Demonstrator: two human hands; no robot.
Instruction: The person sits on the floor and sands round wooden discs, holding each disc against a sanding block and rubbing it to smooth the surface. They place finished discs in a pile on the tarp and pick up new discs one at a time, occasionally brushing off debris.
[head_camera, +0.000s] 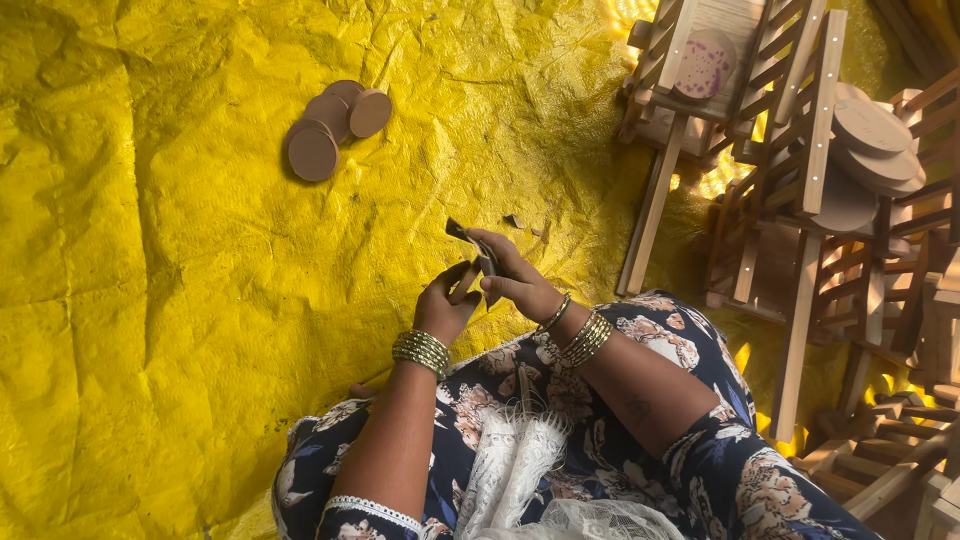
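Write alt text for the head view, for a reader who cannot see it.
Seen from above, a seated person's left hand and right hand together hold a small dark flat piece over a yellow tarp. A few brown wooden discs lie on the tarp ahead; slatted wooden frames are stacked at right, some with discs on them.

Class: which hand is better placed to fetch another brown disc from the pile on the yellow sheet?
Probably the left hand: it is nearer the brown discs, up and to the left. The right hand grips the small dark piece.
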